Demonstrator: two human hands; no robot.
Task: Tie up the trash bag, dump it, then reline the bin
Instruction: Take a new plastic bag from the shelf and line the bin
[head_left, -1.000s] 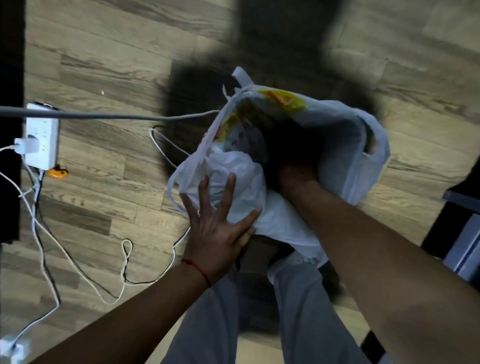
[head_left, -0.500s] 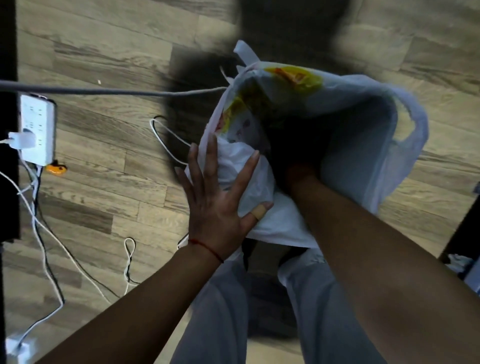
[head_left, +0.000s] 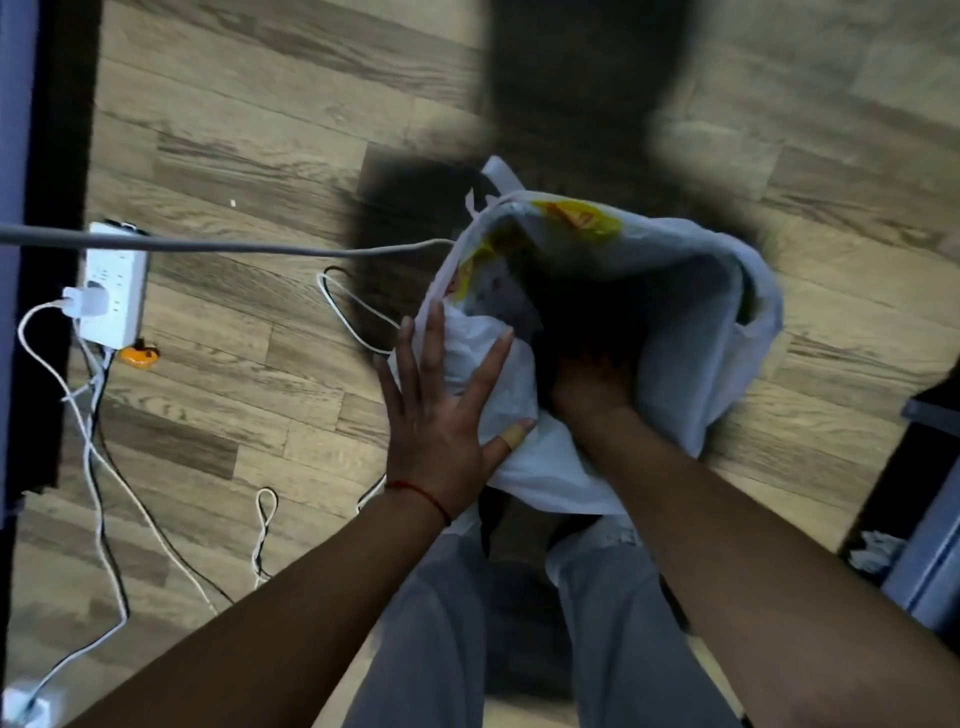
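Unmoved: left hand (head_left: 441, 415) splayed on bag (head_left: 691, 332) | right hand (head_left: 592, 384) inside (fingers hidden)

The trash bag (head_left: 691, 322) is thin, crinkled white plastic with a faint sheen and a yellow print. The floor (head_left: 270, 130) is matt wood-grain plank. The power strip (head_left: 111, 291) is smooth white plastic. The trousers (head_left: 623, 639) are soft grey cloth.

Left hand (head_left: 441, 421) flat, fingers spread, pressing the white plastic bag (head_left: 691, 332) from outside. Right hand (head_left: 592, 379) is reaching into the bag mouth, fingers lost in shadow, grip unclear. Power strip (head_left: 111, 291) well left of left hand.
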